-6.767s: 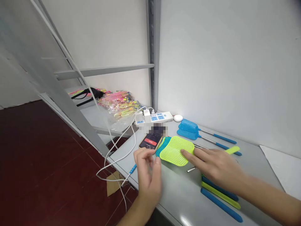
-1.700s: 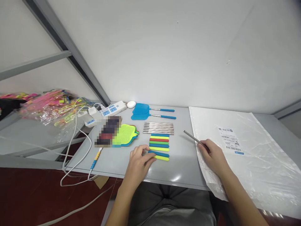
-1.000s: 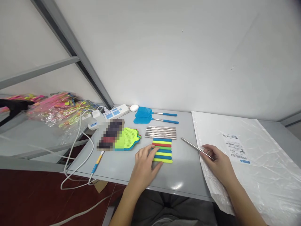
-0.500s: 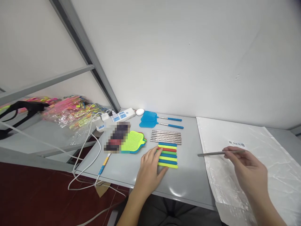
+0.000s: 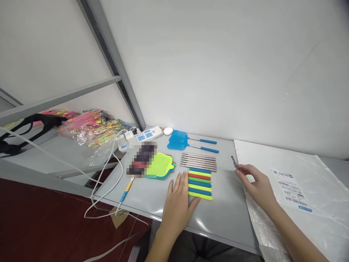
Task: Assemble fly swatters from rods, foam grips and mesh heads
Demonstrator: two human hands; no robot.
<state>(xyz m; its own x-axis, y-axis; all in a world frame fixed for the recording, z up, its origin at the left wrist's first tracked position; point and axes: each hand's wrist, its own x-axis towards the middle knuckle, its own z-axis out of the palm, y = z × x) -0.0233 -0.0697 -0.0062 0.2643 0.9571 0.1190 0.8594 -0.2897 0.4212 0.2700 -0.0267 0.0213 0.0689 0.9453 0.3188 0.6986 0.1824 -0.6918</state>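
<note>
My left hand (image 5: 178,202) lies flat at the left end of a row of coloured handle grips (image 5: 200,181), its fingertips at their ends and its thumb beside the nearest yellow one. My right hand (image 5: 256,183) pinches a thin metal rod (image 5: 234,162) that points up and away, left of a white mailing bag. Several similar metal rods (image 5: 198,162) lie side by side just behind the grips. Farther back rest two blue fly swatters (image 5: 177,140) with metal shafts and blue handles. A yellow-green perforated swatter head (image 5: 161,164) tops a small stack left of the rods.
The white mailing bag (image 5: 280,156) with a printed label covers the table's right side. A pixelated object (image 5: 141,160), a cable, and a power strip (image 5: 148,134) occupy the left. Bagged colourful items (image 5: 87,127) sit on the shelf behind a metal frame.
My right hand has moved left with the rod, which has turned from lying sideways to pointing away from me. My left hand stays by the grips; the view has shifted slightly.
</note>
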